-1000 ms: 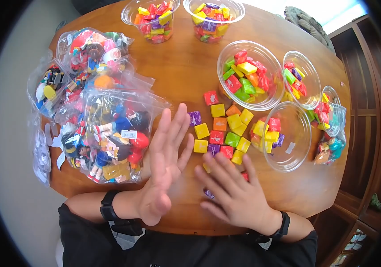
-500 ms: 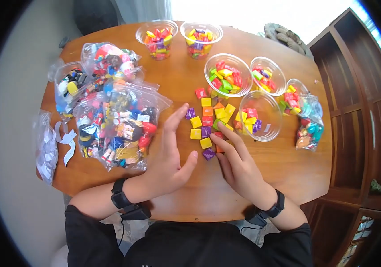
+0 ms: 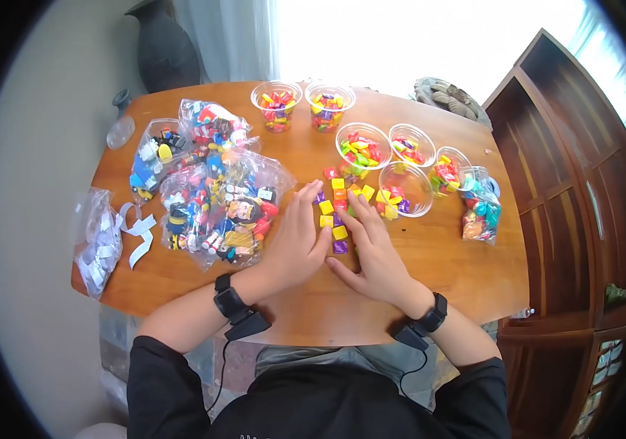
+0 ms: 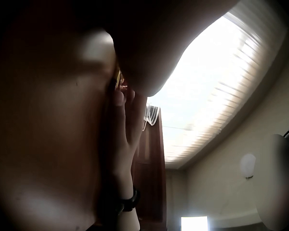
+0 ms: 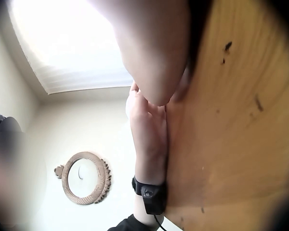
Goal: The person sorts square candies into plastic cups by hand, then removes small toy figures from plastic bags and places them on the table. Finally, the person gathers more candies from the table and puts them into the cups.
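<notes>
Square wrapped candies lie in a narrow block on the table between both hands in the head view, among them a yellow candy [image 3: 339, 233] and a purple candy [image 3: 340, 247] at the near end. Along the block's left side rests my left hand [image 3: 295, 241], fingers extended forward, fingertips right beside the candies. My right hand [image 3: 373, 252] lies along the right side with fingers extended, overlapping some candies and hiding them. In the left wrist view the right hand [image 4: 125, 130] faces across; the right wrist view shows the left hand [image 5: 149, 130] low against the table.
Beyond the candies stand clear plastic tubs of candies, including a large tub [image 3: 364, 152] and a tipped tub [image 3: 423, 192]. Bags of figurines [image 3: 225, 212] fill the left side. A smaller toy bag [image 3: 481, 212] sits at the right edge. White paper strips [image 3: 140, 238] lie far left.
My left hand has moved right, up to the candies. My right hand has come in against their right side, and the candies there are closer together. The head view has tilted upward.
</notes>
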### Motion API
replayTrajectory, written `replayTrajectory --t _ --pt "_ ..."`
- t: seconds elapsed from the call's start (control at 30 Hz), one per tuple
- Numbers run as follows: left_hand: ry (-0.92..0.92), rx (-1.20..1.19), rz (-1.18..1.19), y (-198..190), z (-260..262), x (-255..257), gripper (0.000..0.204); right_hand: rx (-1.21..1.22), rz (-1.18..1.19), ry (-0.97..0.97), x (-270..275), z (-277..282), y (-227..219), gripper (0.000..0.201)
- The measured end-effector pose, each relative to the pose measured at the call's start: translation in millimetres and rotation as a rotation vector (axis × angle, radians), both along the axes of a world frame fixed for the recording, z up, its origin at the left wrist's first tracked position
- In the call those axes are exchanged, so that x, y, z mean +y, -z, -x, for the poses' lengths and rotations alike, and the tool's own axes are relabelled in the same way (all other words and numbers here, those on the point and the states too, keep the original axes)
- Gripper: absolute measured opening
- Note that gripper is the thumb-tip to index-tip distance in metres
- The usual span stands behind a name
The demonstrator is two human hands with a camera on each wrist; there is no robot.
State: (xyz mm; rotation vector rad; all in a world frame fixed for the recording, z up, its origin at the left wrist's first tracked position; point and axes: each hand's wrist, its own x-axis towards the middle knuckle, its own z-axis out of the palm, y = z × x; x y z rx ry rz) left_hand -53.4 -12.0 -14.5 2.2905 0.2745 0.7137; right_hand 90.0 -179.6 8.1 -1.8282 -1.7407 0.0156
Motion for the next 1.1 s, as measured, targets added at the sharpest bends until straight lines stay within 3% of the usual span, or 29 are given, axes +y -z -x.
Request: replayTrajectory --t 0.23,0.3,0.47,0.57,0.63,0.83,1.1 --pt "-0.079 -0.011 -0.093 8 -14 4 0.061 -0.019 -0.027 0.108 6 6 6 0.086" --pt "-0.091 -0.059 -0.067 11 -21 7 0.060 -0.138 0.023 0.070 8 5 5 0.083" --pt "-0.062 -0.161 0.017 13 -41 29 0.058 -0.056 -0.036 -0.068 11 -1 7 0.081" --pt "-0.096 -0.083 -0.094 12 -49 28 0.057 -0.038 -0.069 -0.069 10 -1 8 0.084" --pt "-0.113 0.015 -0.205 15 -57 29 0.058 -0.111 -0.061 0.050 9 1 11 0.088" --pt "-0.102 0.105 -0.162 12 -56 29 0.053 0.013 -0.049 0.129 15 -3 14 0.091" --pt "-0.071 0.087 -0.083 1 -50 24 0.037 -0.033 0.040 0.048 12 -5 9 0.089"
